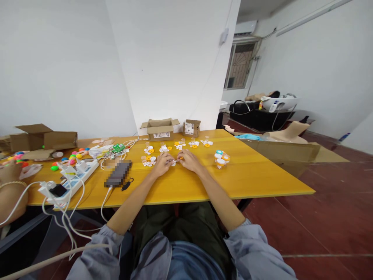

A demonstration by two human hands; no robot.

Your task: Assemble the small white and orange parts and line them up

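Observation:
My left hand and my right hand are close together over the yellow table, fingers bent and closed. Between their fingertips is a small white plastic piece, which my left fingers grip. A bit of orange shows at my right fingertips; what they pinch is too small to name. Behind and left of the hands lie several small groups of white discs, orange round lids and clear cups. Right of my right hand stands a cluster of small tubs with white, orange and teal lids.
Two cardboard boxes, one wide and one small, stand against the wall. To the left are a power bank-like dark block, a power strip with cables, colourful balls and another person's arm.

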